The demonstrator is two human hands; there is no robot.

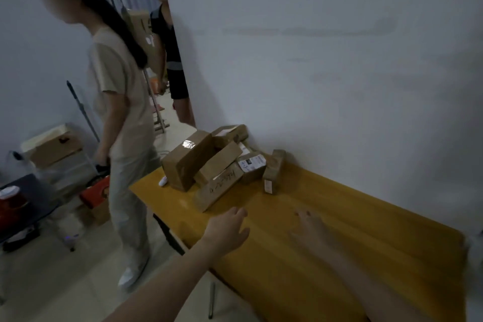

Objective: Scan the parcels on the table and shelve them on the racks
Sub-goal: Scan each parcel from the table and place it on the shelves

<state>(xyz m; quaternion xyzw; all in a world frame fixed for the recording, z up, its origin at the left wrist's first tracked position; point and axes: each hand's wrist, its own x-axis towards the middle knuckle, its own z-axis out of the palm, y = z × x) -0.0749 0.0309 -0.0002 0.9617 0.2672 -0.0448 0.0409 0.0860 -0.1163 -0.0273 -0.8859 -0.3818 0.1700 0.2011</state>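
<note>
So the parcels are heaped against the wall at the far end of the yellow table, probably just dumped there for scanning. Left hand and right hand both reach toward them, fingers loose, holding nothing yet.

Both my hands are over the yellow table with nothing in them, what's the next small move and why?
Probably reach the left hand forward to the long parcel with handwriting. It lies nearest in the pile, and both that hand and the right hand are open and empty.
</note>
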